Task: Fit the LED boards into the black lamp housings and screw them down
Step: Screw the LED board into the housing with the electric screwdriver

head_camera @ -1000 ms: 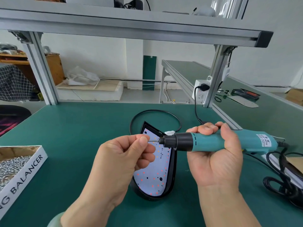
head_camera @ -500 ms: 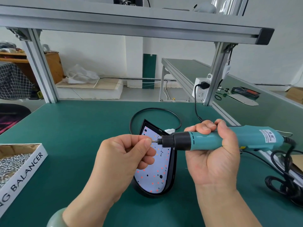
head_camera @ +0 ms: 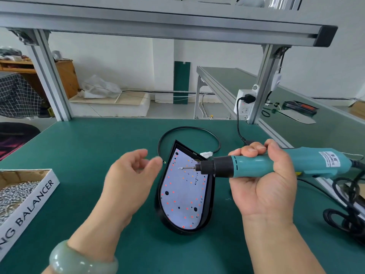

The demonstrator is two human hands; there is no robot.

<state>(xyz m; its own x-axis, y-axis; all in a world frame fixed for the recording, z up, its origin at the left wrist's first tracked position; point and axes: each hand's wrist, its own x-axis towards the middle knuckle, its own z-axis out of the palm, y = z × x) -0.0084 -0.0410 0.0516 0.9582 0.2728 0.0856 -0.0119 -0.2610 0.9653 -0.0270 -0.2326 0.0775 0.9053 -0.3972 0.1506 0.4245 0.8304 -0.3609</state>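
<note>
Housing: the black lamp housing [head_camera: 210,196] lies flat on the green table [head_camera: 94,143], mid-table between the two hands, rounded end towards the person, pointed end away.
Board: the LED board [head_camera: 183,196] sits inside the housing, white and dotted with small red and orange LEDs and a few dark holes.
Wiring: a black cable [head_camera: 189,128] loops behind the housing, with a white connector [head_camera: 206,154] at its top right corner.
Right hand: the right hand [head_camera: 262,186] is wrapped round the teal electric screwdriver [head_camera: 308,161]. It lies level, and its bit [head_camera: 187,168] points left over the upper board.
Left hand: the left hand [head_camera: 128,178] is loose and holds nothing, just left of the housing.
Change: a second ago those left fingers pinched at the bit's tip. Now they've pulled away left, and the bit is bare to view with what looks like a small screw on its end.
Left edge: the box of screws [head_camera: 29,194] is in the same spot.
</note>
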